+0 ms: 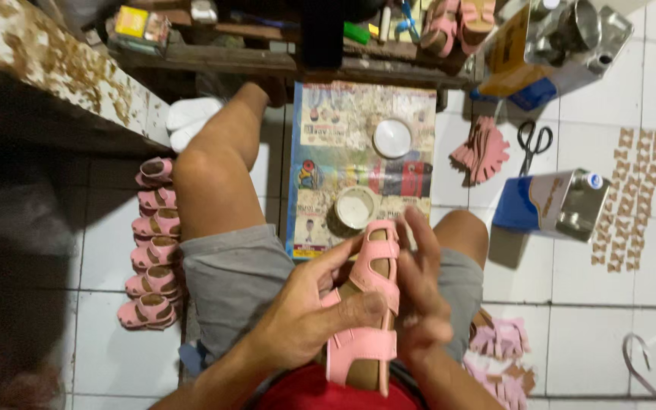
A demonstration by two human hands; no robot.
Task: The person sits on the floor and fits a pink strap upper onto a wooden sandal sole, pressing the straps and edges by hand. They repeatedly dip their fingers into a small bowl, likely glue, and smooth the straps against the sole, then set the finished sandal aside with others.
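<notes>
I judge I'm mid-way through pressing straps onto the pink sandal (364, 304), held above my lap, just near of the open glue tin (354, 208) (lid off beside it). My left hand (309, 315) is clamped round its side, thumb on a strap; right hand (423, 292) touches it, fingers loosely spread. Next calls for firm, even pressure.

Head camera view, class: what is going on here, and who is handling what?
A seated person holds a pink sandal over their lap. The left hand grips its side; the right hand rests open-fingered against the other edge. More pink sandals line the tiled floor, and scissors lie nearby.
</notes>
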